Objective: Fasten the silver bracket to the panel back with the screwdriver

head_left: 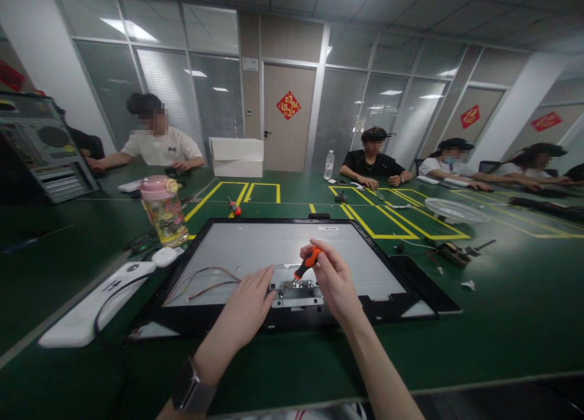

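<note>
In front of me a flat display panel (283, 247) with a black frame and grey metal back lies on the green table. My right hand (335, 280) grips an orange and black screwdriver (309, 261), tilted with its tip down at a metal bracket (298, 292) near the panel's close edge. My left hand (249, 298) lies flat on the panel, fingers stretched out, its fingertips beside the bracket. Thin wires (205, 274) run over the panel left of that hand. Whether the tip sits in a screw is too small to tell.
On the left are a white power strip (98, 304) with a black cable, a pink-lidded bottle (164, 210) and a computer case (45, 146). A black flat slab (424, 283) lies right of the panel. Several people sit across the green table (515, 310).
</note>
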A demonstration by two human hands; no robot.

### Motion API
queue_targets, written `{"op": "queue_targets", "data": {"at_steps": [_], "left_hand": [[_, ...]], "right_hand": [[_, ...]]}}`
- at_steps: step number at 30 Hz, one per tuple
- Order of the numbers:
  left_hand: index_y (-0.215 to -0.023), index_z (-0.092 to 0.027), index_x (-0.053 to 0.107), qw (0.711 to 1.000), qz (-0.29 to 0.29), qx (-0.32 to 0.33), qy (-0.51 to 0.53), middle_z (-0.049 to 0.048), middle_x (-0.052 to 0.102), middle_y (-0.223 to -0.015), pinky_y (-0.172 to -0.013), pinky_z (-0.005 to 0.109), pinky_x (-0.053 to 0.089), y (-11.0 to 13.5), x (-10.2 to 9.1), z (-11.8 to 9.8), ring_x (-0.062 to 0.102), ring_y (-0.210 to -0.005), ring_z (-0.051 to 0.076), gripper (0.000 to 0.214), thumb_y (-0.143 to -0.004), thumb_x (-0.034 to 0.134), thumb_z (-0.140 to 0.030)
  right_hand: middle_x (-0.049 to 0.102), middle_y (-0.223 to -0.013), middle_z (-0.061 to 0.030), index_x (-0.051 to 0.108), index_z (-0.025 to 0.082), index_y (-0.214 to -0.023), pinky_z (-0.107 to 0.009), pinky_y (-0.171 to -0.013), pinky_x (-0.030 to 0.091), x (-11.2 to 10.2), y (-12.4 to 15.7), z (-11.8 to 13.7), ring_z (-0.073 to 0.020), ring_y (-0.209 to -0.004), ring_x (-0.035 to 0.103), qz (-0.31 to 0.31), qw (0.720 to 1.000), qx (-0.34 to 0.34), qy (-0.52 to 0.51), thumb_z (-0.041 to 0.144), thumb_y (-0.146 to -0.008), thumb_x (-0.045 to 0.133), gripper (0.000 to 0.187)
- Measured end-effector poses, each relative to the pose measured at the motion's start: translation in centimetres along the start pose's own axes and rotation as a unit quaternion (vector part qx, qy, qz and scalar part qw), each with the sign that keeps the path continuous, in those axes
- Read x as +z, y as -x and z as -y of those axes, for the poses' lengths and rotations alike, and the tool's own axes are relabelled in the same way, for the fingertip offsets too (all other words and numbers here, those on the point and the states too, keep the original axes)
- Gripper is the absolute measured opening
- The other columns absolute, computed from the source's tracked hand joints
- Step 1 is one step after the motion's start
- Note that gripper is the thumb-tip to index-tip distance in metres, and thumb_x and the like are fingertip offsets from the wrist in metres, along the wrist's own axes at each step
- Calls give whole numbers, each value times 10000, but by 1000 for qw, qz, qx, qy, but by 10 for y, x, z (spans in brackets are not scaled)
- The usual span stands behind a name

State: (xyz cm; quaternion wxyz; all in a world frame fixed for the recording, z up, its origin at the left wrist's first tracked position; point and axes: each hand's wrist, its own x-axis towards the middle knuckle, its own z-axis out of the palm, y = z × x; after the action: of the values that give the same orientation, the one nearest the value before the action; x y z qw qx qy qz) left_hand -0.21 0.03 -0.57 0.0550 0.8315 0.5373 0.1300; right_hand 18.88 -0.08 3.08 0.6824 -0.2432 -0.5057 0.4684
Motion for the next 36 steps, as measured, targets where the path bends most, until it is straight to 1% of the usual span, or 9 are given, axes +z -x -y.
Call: {"op": "queue_targets", "data": {"at_steps": [5, 8, 11, 13, 18, 24, 28, 34, 36], "left_hand": [[-1443, -119, 362, 1000, 12, -1, -1, 137, 415, -1484, -1140, 456, 303, 0, -3, -2, 411, -1358, 265, 521, -968, 383, -332], [-1437, -132, 371, 1000, 7, -3, 3, 133, 429, -1476, -1136, 454, 309, 0, -4, -3, 424, -1349, 260, 509, -968, 385, -329], [-1432, -147, 381, 1000, 7, -3, 5, 128, 425, -1480, -1133, 457, 312, 1, -4, -2, 424, -1349, 261, 501, -966, 386, -332], [-1435, -151, 376, 1000, 5, -1, 9, 127, 423, -1482, -1133, 458, 313, 1, -4, -2, 422, -1351, 261, 504, -965, 387, -334], [-1431, -150, 387, 1000, -7, 0, 12, 126, 442, -1468, -1128, 463, 321, 1, 1, 0, 431, -1344, 263, 503, -962, 394, -333], [-1424, -121, 396, 1000, -7, 4, 4, 138, 441, -1467, -1124, 465, 329, 0, 1, 0, 441, -1335, 268, 501, -961, 394, -315], [-1426, -125, 392, 1000, -7, 9, 4, 136, 440, -1468, -1126, 465, 326, 0, 0, 0, 443, -1333, 268, 505, -961, 396, -319], [-1429, -145, 388, 1000, -7, 4, 15, 128, 440, -1470, -1126, 469, 325, 1, -1, 0, 437, -1340, 263, 499, -962, 384, -322], [-1434, -140, 379, 1000, -5, 3, 15, 129, 436, -1472, -1129, 468, 320, 2, 0, 1, 436, -1340, 262, 506, -963, 381, -325]], "right_hand": [[696, -990, -37, 696, 269, -999, -386, -897, 462, 5, 1, 1, -209, -952, 628, 16, 1000, -13, -12, 445, -884, 625, 222], [668, -1000, -28, 719, 260, -906, -351, -877, 469, 2, 0, 1, -192, -941, 610, 20, 999, -27, 3, 405, -843, 687, 162], [633, -928, -3, 731, 262, -837, -326, -855, 478, -1, 0, -1, -170, -901, 593, 15, 999, -37, 0, 373, -802, 735, 117], [641, -897, -2, 738, 272, -894, -326, -847, 479, -2, 0, -1, -172, -892, 603, 10, 1000, -20, -2, 388, -802, 734, 148], [692, -952, -26, 711, 287, -1050, -370, -887, 465, 1, 2, 0, -200, -945, 619, 10, 1000, 14, -10, 459, -824, 697, 285], [668, -970, -34, 735, 262, -924, -382, -877, 476, 4, 1, 2, -199, -911, 611, 5, 1000, 0, -5, 464, -810, 706, 233], [622, -885, -7, 745, 259, -832, -349, -847, 487, 1, 0, 0, -167, -835, 582, -1, 1000, -25, -6, 421, -773, 747, 173], [687, -882, -23, 725, 252, -955, -366, -848, 467, 0, 1, 1, -194, -860, 612, -17, 999, 28, -13, 451, -757, 752, 283], [697, -904, -30, 719, 248, -937, -368, -853, 464, 2, 2, 3, -200, -886, 618, -14, 999, 38, -29, 462, -766, 741, 276]]}}
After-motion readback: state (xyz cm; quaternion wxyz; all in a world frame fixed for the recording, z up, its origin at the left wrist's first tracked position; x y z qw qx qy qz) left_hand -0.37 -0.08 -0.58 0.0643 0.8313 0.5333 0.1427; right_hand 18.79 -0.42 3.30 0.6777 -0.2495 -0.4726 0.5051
